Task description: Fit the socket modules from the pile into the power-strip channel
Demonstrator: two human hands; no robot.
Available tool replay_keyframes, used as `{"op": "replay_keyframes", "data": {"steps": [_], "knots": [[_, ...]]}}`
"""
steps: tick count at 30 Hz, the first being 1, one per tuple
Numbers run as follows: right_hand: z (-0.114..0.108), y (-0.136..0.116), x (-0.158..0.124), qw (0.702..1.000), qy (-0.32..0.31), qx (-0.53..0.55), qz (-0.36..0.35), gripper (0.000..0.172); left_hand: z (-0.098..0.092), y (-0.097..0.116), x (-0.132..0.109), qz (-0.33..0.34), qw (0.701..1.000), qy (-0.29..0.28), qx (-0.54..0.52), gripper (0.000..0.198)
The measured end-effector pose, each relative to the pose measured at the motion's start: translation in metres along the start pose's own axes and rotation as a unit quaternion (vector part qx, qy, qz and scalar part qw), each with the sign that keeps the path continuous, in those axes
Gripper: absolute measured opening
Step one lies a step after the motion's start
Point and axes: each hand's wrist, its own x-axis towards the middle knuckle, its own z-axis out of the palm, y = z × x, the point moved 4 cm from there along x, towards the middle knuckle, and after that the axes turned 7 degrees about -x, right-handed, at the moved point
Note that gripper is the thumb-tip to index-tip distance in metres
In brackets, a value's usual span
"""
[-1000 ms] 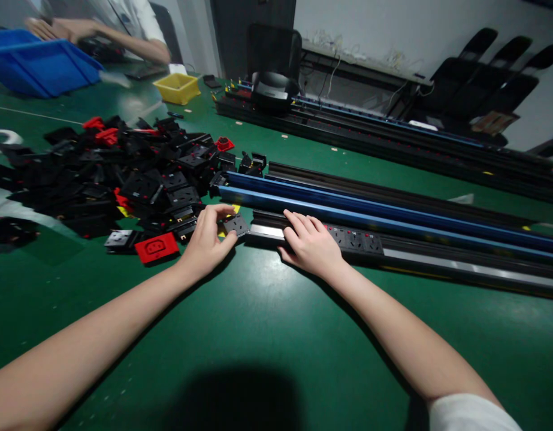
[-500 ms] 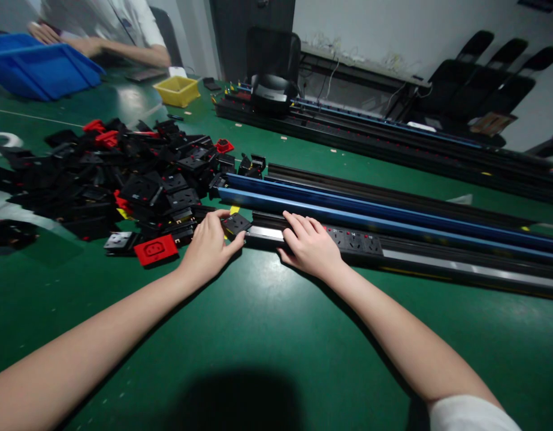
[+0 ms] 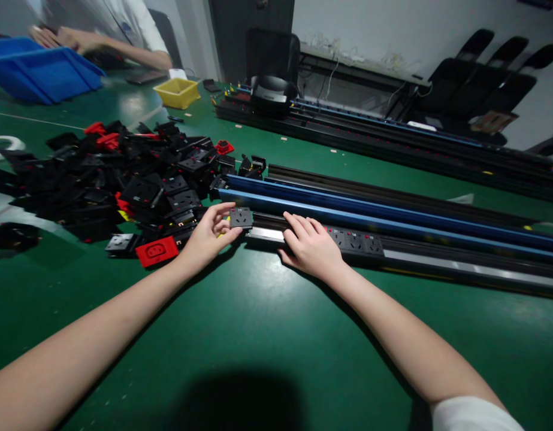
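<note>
My left hand (image 3: 212,232) pinches a black socket module (image 3: 241,218) between thumb and fingers, right at the left end of a long black power strip rail (image 3: 438,263). The module's slotted face is turned up. Across the same rail lies my right hand (image 3: 310,244), fingers over the top and thumb at the near side, gripping it. Black sockets (image 3: 356,242) with red dots sit in the rail just right of that hand; part of the row is hidden under it. A silver strip (image 3: 267,233) shows in the channel between my hands.
A heap of black socket modules (image 3: 141,188) lies at the left, with a red socket (image 3: 157,251) in front. Blue rails (image 3: 348,215) run behind the black one. Farther back are a yellow bin (image 3: 177,94), a blue bin (image 3: 47,72), more rails (image 3: 370,134) and a person (image 3: 109,36).
My left hand has turned the socket module square to the rail and brought it slightly right, against the rail's end. My right hand has stayed in place.
</note>
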Motion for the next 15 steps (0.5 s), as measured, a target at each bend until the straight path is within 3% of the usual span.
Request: {"op": "replay_keyframes", "data": {"steps": [15], "knots": [[0.0004,-0.0001,-0.0002,1.000,0.004,-0.003,-0.002,0.027,-0.0011,0.0078,-0.0008,-0.028,0.998,-0.039,-0.042,0.068]]}}
